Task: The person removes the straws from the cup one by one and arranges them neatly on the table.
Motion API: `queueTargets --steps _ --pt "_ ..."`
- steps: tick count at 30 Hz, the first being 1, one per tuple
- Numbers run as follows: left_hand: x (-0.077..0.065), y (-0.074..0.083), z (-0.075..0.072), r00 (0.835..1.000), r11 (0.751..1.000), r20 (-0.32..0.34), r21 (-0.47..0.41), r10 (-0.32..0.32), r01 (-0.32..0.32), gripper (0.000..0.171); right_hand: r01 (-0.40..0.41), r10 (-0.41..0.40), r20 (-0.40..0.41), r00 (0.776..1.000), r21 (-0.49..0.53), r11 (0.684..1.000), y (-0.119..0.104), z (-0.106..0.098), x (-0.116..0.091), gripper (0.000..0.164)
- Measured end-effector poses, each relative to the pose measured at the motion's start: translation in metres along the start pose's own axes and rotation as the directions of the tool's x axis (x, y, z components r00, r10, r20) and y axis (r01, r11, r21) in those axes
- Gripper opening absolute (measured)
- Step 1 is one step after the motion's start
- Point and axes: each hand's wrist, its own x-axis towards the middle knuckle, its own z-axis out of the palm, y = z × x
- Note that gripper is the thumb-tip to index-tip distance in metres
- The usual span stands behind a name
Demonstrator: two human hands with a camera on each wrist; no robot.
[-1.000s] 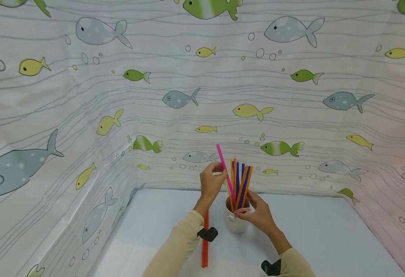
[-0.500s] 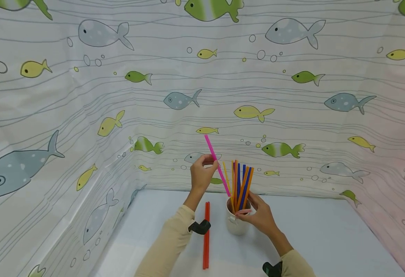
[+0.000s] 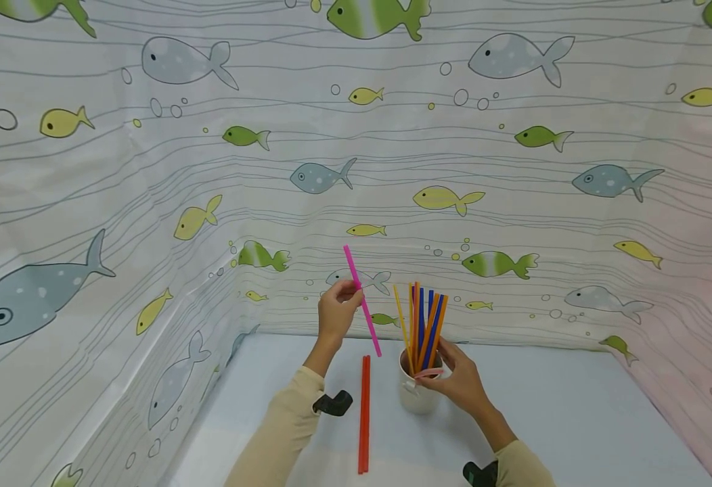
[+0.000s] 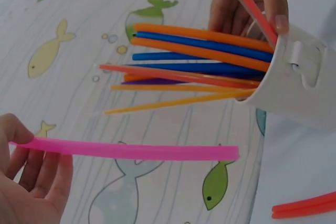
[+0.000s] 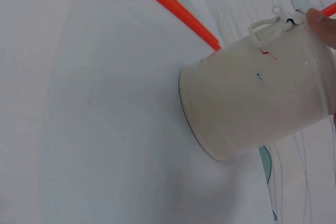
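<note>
My left hand (image 3: 335,314) pinches a pink straw (image 3: 368,320) between thumb and fingers, left of a white canister (image 3: 417,399) and above the table. In the left wrist view the pink straw (image 4: 152,150) stands apart from the others. Orange, blue, yellow and other straws (image 4: 205,51) stick out of the canister's mouth. My right hand (image 3: 458,377) grips the canister at its rim, thumb in front and fingers behind. Under that thumb runs a coral-coloured strip (image 4: 254,9). The right wrist view shows the canister's side (image 5: 252,93) and a white clasp (image 5: 268,30).
Two red straws (image 3: 364,416) lie side by side on the white table (image 3: 575,412), left of the canister. A fish-patterned cloth (image 3: 307,223) hangs behind the table and along both sides.
My left hand has drawn the pink straw out of the canister and moved left with it, now slightly lower than half a second ago. The right hand keeps its hold on the canister.
</note>
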Motion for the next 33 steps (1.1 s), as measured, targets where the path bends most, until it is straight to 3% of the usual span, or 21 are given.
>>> queueTargets --steps 6,15,20,26,33 --pt "-0.008 -0.014 -0.013 0.995 0.993 0.031 -0.069 -0.096 0.098 0.023 0.005 -0.005 0.007 1.0 0.0 1.0 0.001 0.0 0.0 0.099" --pt "-0.027 -0.022 -0.03 0.97 0.975 0.117 -0.027 -0.215 0.219 0.031 0.036 -0.036 0.02 0.999 0.004 0.999 -0.038 -0.007 -0.003 0.092" --pt "-0.039 -0.032 -0.036 0.959 0.967 0.139 -0.033 -0.247 0.254 0.027 0.029 -0.029 0.02 0.999 0.001 1.0 -0.038 -0.007 -0.002 0.092" --pt "-0.049 -0.069 -0.041 0.946 0.953 0.116 0.009 -0.302 0.303 0.03 0.012 -0.012 0.011 1.0 0.011 1.0 -0.004 -0.002 0.002 0.098" --pt "-0.068 -0.103 -0.043 0.922 0.93 0.126 0.044 -0.366 0.364 0.028 0.008 -0.008 0.012 1.0 0.009 1.0 -0.003 -0.001 0.001 0.098"
